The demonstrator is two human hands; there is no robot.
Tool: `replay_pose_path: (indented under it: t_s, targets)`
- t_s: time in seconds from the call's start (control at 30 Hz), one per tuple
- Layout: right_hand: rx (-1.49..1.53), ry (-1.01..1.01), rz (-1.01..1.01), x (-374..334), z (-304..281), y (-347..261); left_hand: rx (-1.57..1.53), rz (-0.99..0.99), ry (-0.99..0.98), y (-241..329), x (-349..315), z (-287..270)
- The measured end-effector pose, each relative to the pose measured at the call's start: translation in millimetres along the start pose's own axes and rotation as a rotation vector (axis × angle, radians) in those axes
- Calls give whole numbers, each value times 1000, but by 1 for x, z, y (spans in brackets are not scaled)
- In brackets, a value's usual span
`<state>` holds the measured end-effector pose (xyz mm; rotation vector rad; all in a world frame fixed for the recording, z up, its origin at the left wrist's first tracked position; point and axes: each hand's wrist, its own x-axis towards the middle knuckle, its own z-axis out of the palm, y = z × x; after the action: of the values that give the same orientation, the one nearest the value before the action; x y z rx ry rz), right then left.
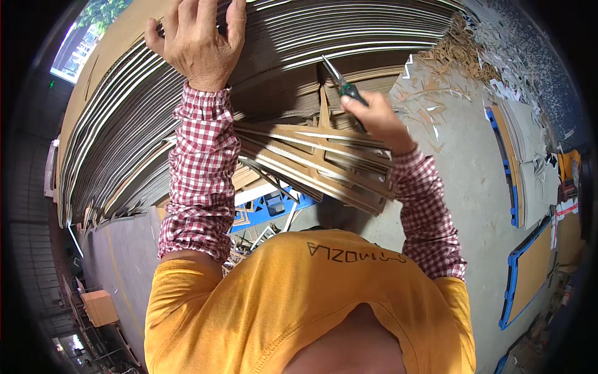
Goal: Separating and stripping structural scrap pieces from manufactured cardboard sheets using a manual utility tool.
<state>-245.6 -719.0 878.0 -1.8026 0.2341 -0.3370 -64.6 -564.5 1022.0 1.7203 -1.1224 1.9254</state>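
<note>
My left hand (pixel 205 47) rests on the top edge of a tall stack of brown cardboard sheets (pixel 293 43), its fingers spread and some fingertips cut off by the upper rim of the view. In my right hand (pixel 374 115) is a pair of scissors (pixel 339 78) with dark green handles. The blades point up and left, close to the stack's near face. Below them, several cut cardboard pieces (pixel 317 159) fan out, bent down from the stack toward my body. Part of the scissors' handle is hidden by my right fingers.
Cardboard scraps (pixel 464 50) lie heaped on the floor at the far right. Blue pallets (pixel 517 274) with flat sheets stand along the right side. Another blue pallet (pixel 268 209) shows beneath the stack. A brown box (pixel 99 306) stands at the lower left.
</note>
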Motion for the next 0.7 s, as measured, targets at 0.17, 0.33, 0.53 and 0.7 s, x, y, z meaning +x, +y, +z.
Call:
replay_pose_path:
  t_s: [0.17, 0.33, 0.53, 0.7]
  targets:
    - [-80, 131, 139, -57, 52, 27, 6, -14, -7, -13, -8, -11]
    - [-221, -343, -35, -170, 81, 99, -12, -19, 8, -3, 1, -3]
    - [-299, -214, 202, -51, -25, 16, 0, -16, -1, -9, -6, -5]
    - [38, -10, 178, 19, 0, 14, -13, -11, 10, -3, 0, 0]
